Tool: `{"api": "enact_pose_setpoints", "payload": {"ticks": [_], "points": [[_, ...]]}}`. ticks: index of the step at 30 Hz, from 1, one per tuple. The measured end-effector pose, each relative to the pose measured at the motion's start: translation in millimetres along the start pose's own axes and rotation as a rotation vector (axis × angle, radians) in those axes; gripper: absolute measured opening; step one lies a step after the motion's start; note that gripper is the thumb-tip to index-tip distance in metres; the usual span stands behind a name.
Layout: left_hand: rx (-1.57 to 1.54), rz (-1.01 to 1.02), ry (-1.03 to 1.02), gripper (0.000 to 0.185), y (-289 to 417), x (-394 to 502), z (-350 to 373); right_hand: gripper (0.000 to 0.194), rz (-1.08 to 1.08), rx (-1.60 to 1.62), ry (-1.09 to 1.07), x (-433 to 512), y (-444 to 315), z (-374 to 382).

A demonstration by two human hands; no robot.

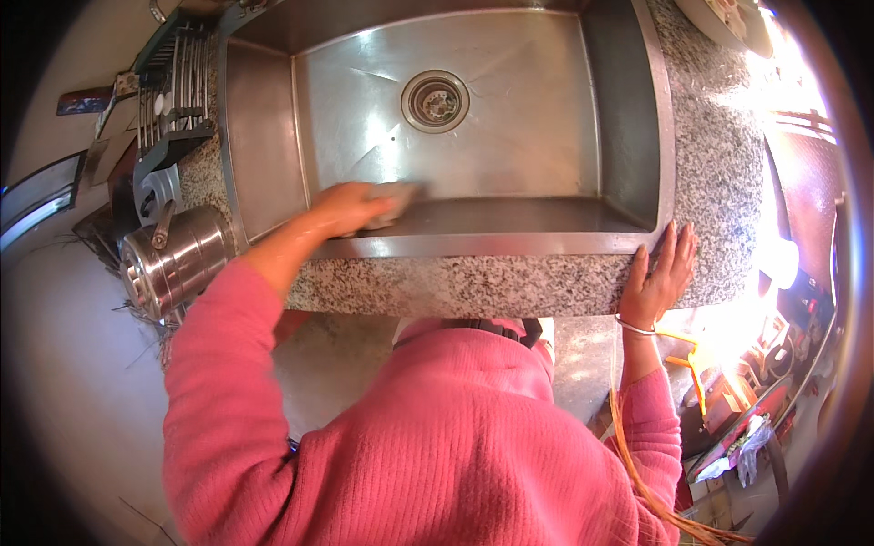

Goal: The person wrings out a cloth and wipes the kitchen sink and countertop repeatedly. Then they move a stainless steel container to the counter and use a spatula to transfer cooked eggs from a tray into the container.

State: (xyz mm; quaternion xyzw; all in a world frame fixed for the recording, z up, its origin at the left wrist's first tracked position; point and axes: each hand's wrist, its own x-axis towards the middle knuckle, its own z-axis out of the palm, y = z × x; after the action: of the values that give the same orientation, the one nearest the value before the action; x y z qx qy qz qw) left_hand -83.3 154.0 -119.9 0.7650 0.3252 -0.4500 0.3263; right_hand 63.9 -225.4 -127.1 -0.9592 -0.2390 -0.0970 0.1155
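My left hand (349,207) is inside the stainless steel sink (505,157), near its front left, with its fingers closed on a greyish cloth or pad (396,203). The held thing is blurred and lies against the sink's bottom or front wall; which of these I cannot tell. My right hand (661,269) rests flat on the granite countertop (717,170) at the sink's front right corner, holding nothing, its fingers partly spread and a bangle at the wrist. The round drain (435,102) with its strainer shows in the sink's bottom.
A steel lidded can with a handle (181,256) stands left of the sink. Behind it is a dish rack (174,102) with metal rods. A pale bowl (734,24) sits at the back right. Beyond the counter's right end are an orange frame (696,372) and mixed household items.
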Motion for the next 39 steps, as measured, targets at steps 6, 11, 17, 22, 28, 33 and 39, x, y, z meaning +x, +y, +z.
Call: {"api": "enact_pose_setpoints", "payload": {"ticks": [6,11,17,22,28,33,39], "points": [[-0.127,0.644,0.223,0.045,166.9,5.4,68.2,0.05,0.021,0.007,-0.023,-2.3,4.0,0.5],[0.216,0.785,0.717,0.042,141.4,-21.5,79.9,0.048,0.006,0.199,-0.019,-2.3,9.3,-3.6],[-0.045,0.133,1.244,0.036,-29.2,-90.8,58.4,0.045,-0.229,0.606,-0.132,13.9,-1.1,-19.7],[0.081,-0.337,1.268,0.039,-51.6,-98.1,101.7,0.042,-0.548,0.579,-0.284,37.2,-45.1,-2.7],[0.06,0.178,1.229,0.048,66.2,-79.2,153.9,0.034,-0.572,0.482,-0.49,35.6,-43.5,3.9],[0.187,0.41,1.146,0.049,112.9,-75.0,154.6,0.027,-0.559,0.497,-0.398,33.5,-41.0,13.4],[0.056,0.661,1.073,0.048,94.7,-93.5,136.5,0.025,-0.453,0.425,-0.477,37.2,-44.7,8.4]]}}
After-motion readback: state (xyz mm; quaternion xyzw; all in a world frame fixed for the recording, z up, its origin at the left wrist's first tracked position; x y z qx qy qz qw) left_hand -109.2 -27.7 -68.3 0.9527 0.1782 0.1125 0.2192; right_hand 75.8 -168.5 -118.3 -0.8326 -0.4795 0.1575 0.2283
